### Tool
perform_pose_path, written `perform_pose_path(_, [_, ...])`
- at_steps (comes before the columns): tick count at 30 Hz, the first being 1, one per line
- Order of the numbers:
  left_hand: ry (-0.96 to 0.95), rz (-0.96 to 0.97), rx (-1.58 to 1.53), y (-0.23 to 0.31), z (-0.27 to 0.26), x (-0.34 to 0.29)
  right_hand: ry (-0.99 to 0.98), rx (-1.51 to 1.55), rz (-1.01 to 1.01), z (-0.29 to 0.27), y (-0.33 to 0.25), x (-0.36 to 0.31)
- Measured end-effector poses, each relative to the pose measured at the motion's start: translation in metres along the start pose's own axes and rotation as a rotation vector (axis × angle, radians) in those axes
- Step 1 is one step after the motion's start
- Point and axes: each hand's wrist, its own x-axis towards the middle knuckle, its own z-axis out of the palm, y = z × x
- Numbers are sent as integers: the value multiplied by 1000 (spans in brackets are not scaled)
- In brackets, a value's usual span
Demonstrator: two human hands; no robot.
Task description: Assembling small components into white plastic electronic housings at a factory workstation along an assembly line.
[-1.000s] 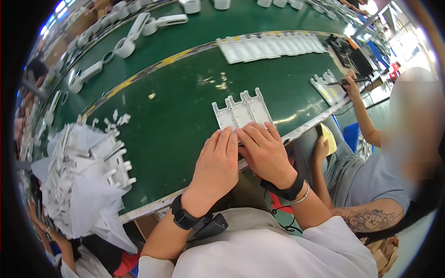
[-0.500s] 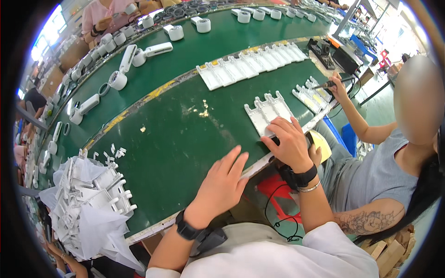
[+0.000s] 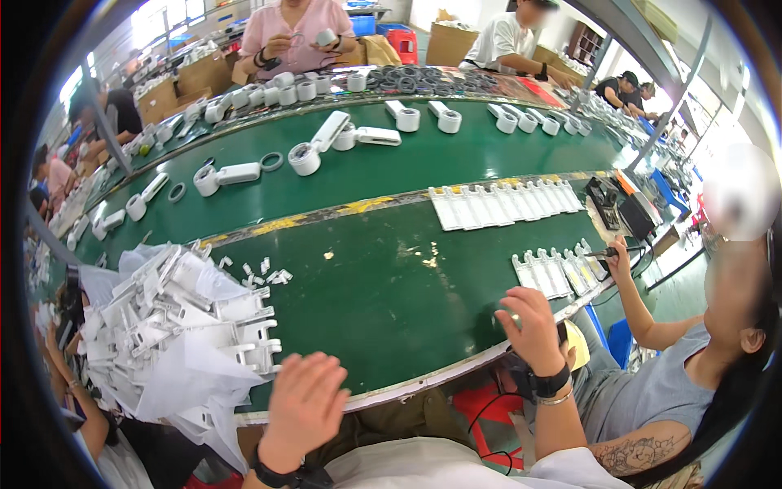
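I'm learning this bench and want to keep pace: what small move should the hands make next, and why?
Probably move the left hand toward the heap of white parts: that hand looks empty and is the nearer one to the heap, while the right hand, also seemingly empty, is farther off, near a white panel.

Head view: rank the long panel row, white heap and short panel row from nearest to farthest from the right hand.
1. Short panel row: just beyond the right hand.
2. Long panel row: farther back.
3. White heap: far left.
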Motion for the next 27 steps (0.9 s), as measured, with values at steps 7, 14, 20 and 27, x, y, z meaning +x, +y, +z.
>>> perform_pose_path(7, [-22,-408,520,-47,-11,-15,-220,249,-351,34,-109,52])
perform_pose_path(14, [98,-396,422,-51,-8,-34,-563,401,-532,86,-184,105])
perform_pose_path(20, [60,-385,388,-50,-16,-36,-511,378,-532,153,-214,138])
perform_pose_path(27, [6,-381,362,-45,-24,-33,-548,348,-557,159,-217,128])
